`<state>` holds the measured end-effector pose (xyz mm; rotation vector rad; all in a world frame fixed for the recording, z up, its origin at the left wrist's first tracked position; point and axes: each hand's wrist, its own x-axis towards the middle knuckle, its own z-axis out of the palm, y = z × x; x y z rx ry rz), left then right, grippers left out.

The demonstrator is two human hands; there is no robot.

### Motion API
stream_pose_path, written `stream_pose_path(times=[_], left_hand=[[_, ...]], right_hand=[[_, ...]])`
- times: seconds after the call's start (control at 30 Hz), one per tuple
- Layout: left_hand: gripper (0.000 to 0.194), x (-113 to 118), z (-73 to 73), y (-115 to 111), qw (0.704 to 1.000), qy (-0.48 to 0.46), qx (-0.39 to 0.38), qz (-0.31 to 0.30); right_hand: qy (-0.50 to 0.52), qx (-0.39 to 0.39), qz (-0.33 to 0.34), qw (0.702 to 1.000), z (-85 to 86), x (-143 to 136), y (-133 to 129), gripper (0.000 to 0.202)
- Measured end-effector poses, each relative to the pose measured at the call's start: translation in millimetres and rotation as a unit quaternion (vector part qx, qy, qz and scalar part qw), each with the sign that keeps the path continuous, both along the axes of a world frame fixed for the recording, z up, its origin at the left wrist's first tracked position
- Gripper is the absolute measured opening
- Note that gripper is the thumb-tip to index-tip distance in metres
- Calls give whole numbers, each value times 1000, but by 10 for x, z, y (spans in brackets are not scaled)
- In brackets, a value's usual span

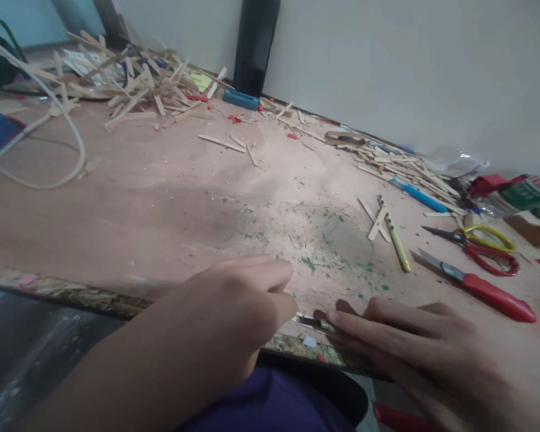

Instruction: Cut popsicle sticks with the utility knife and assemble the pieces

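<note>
My left hand [238, 300] is curled near the front edge of the wooden board [162, 198], fingertips pinching one end of a small thin piece [312, 323]. My right hand [414, 342] lies flat beside it, fingertips pressing on the other end of that piece. The piece looks like a short blade or stick; I cannot tell which. A red-handled knife [481, 288] lies just beyond my right hand.
Red and yellow scissors [481, 249], a yellow pencil [396, 240] and a blue pen [420, 195] lie at the right. Heaps of wooden sticks [130, 84] fill the back left and right. A white cord [49, 138] loops at left. A black post [254, 45] stands by the wall.
</note>
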<state>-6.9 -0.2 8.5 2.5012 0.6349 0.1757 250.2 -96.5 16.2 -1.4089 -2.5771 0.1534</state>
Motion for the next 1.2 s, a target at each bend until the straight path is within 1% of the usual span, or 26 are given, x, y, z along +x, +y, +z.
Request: stream_pose_path(times=[0.07,0.13,0.27,0.43,0.53,0.63,0.7,0.87,1.1,1.2], left_hand=[[30,1,-4,0,1000,8,-6,2],[30,-3,-18,-5,1000,-2,-9,1],[30,-10,-41,-15,1000,-23,-7,2],[30,5,-28,-16,1000,-21,-4,3],[30,14,-20,-18,1000,-21,2,-2],[31,17,-15,-17,1000,-18,6,-3],[31,15,-13,-16,1000,-18,6,-3],[30,7,-9,-20,1000,-12,-6,-3],[29,13,-5,-19,1000,-10,-13,8],[30,6,-28,-22,1000,-20,-3,5]], right_hand=[[40,-37,4,999,40,-41,18,38],[66,-56,5,996,98,-74,58,39],[37,-36,24,998,166,-73,119,40],[-19,-14,58,998,73,43,53,46],[-20,-35,72,997,19,110,11,49],[-32,-52,94,994,3,161,5,49],[-51,-35,110,992,9,182,14,49],[-95,47,131,986,41,191,24,47],[-83,67,144,984,11,212,-4,49],[-64,27,128,989,23,170,21,47]])
